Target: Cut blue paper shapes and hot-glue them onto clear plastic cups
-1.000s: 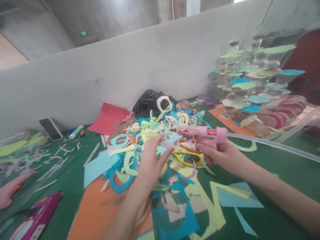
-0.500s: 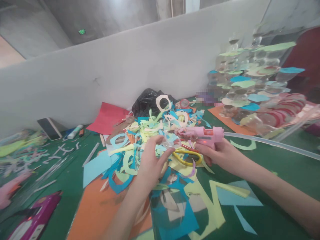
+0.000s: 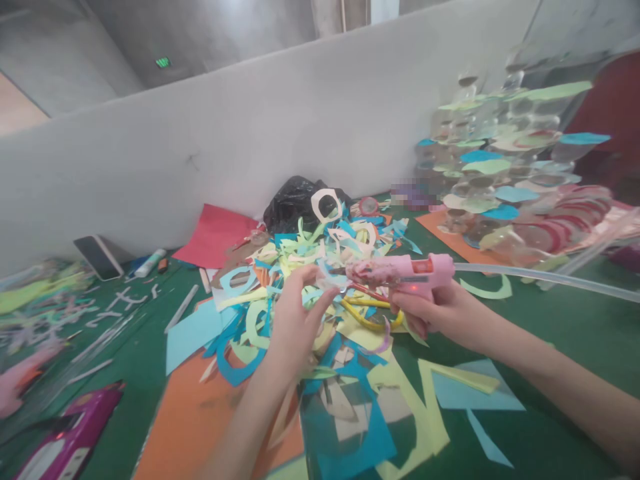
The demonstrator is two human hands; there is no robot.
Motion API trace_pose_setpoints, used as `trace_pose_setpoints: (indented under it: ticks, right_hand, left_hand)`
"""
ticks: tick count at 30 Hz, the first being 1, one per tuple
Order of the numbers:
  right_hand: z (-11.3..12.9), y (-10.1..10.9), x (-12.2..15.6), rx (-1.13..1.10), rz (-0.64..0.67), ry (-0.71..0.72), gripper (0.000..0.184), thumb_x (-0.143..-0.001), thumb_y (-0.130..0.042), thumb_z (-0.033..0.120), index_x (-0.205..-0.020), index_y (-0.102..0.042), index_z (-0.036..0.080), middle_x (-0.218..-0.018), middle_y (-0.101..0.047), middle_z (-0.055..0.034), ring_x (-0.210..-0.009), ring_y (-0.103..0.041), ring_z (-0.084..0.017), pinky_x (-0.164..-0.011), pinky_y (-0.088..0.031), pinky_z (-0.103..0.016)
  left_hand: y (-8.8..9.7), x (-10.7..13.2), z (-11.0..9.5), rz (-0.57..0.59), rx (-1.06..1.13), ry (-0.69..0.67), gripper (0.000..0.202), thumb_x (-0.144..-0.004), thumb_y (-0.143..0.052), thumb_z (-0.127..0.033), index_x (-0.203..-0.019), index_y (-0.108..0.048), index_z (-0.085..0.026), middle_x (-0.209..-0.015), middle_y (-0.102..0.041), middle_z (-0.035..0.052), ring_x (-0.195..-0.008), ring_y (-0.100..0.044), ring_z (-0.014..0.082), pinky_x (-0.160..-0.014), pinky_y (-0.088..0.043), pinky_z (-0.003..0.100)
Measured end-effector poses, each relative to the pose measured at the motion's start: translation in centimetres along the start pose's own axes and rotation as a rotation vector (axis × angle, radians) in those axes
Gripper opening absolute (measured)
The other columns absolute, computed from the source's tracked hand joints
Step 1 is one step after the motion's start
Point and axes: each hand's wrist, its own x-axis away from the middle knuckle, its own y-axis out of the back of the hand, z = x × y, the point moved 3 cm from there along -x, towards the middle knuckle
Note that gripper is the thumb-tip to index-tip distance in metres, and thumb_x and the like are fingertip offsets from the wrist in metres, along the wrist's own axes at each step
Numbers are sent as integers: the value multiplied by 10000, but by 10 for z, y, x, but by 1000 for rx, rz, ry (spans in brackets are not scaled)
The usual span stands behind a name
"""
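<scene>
My right hand grips a pink glue gun by its handle, with a long clear glue stick running out of its back. The gun's nozzle points left, at a small clear plastic piece held between the thumb and fingers of my left hand. That piece looks like a small cup, but its shape is blurred. I cannot tell whether the nozzle touches it. Below the gun, yellow-handled scissors lie among the paper scraps.
At the right stands a stacked tower of clear cups with coloured paper pieces. A black plastic bag sits against the white partition. On the left lie a phone, a second pink glue gun and a magenta device.
The glue gun has moved slightly right and its nozzle now sits nearer the rim side of the clear piece. My left hand has shifted a little left and turned the piece.
</scene>
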Motion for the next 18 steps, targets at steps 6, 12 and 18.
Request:
trace_pose_setpoints:
  ticks: [6, 12, 18]
  right_hand:
    - [-6, -1, -3, 13, 46, 28, 433, -912, -542, 545, -1149, -680, 210, -487, -484, 67, -471, -434, -118, -470, -334, -242]
    - [-8, 0, -3, 24, 29, -8, 429, -898, -553, 590, -1064, -699, 222, -489, -500, 59, -476, -454, -120, -468, -339, -240]
    - [-8, 0, -2, 63, 24, -29, 483, -864, -547, 665, -985, -719, 230, -489, -526, 48, -481, -462, -127, -472, -345, -248]
  left_hand:
    - [1, 1, 0, -2, -12, -6, 377, -884, -624, -496, -1149, -544, -241, -1126, -651, 76, -1056, -645, 227, -939, -515, 401]
    - [-1, 1, 0, 1, -13, -4, 382, -887, -612, -513, -1151, -547, -244, -1129, -654, 77, -1064, -645, 229, -942, -512, 401]
    - [-1, 1, -1, 1, -15, -7, 367, -884, -626, -491, -1147, -548, -248, -1135, -657, 74, -1062, -647, 228, -933, -515, 393]
